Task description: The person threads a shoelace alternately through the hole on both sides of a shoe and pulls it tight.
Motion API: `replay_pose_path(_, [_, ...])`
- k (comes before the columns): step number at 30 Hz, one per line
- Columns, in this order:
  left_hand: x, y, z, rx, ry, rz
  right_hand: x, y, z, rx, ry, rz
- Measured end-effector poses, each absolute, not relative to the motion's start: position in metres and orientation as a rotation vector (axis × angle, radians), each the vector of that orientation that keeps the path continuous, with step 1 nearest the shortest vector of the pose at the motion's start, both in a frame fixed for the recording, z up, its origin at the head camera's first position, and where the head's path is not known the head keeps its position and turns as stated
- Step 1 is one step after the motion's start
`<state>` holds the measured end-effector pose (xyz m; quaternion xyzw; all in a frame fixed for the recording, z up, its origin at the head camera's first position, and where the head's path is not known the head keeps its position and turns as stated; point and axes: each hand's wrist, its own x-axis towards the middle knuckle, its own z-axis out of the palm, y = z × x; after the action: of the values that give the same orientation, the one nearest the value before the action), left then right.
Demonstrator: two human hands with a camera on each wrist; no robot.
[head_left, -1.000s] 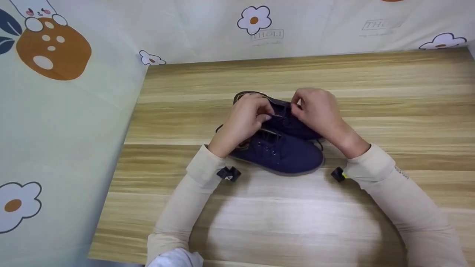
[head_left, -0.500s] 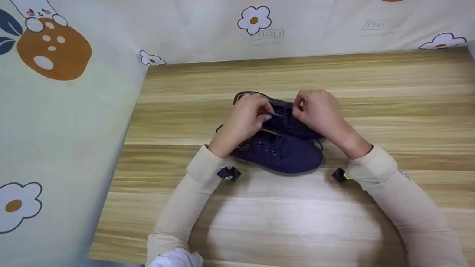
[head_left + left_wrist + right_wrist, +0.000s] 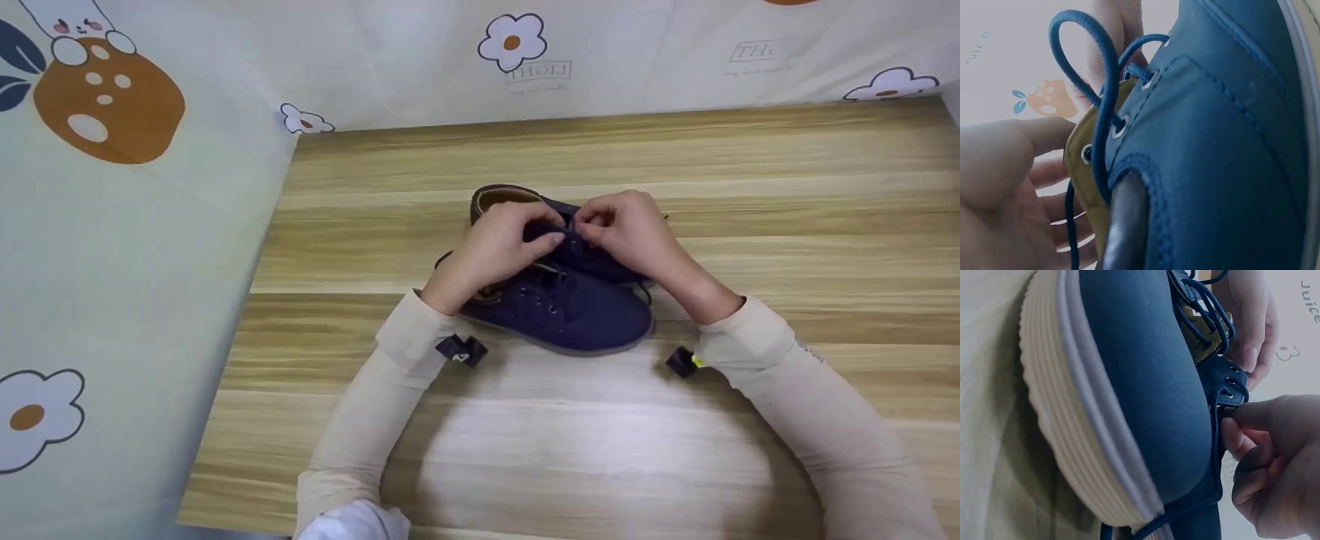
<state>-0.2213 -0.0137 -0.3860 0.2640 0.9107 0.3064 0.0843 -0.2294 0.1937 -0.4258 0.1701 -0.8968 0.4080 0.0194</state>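
Note:
Two navy lace-up shoes lie side by side, toes to the right. My left hand (image 3: 499, 244) is over the opening of the far shoe (image 3: 486, 196), thumb and fingertips apart beside its eyelets. With thumb and forefinger my right hand (image 3: 636, 234) pinches the far shoe's lace at the eyelet flap (image 3: 1229, 382); the pinched part is mostly hidden. The near shoe (image 3: 604, 315) is laced, its tan tongue (image 3: 1090, 188) showing in the left wrist view. A loop of blue lace (image 3: 1111, 73) stands up from that shoe.
The shoes rest on a wood-grain table (image 3: 585, 442). Behind it hangs a pale sheet (image 3: 405, 67) printed with flowers, which continues along the left side. Small black camera mounts (image 3: 463, 350) sit at both wrists.
My right hand has moved left toward the left hand. The left thumb and fingers have spread from their pinch on the lace. A lace end now shows beyond the right hand.

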Motion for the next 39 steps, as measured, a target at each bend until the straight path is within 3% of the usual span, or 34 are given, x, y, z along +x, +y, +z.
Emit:
replay_pose_path(14, [-0.224, -0.013, -0.381, 0.457, 2.231, 1.784, -0.228, 0.204, -0.420, 0.504, -2.797, 1.198])
replay_pose_path(25, [-0.229, -0.009, -0.382, 0.368, 2.777, 1.134, -0.226, 0.203, -0.423, 0.519, -2.841, 1.066])
replay_pose_path(34, [-0.234, -0.008, -0.385, 0.372, 2.138, 1.800, -0.225, 0.206, -0.424, 0.481, -2.905, 1.084])
replay_pose_path(39, [-0.235, -0.015, -0.368, 0.312, 1.953, 2.170, -0.223, 0.209, -0.422, 0.426, -2.944, 1.042])
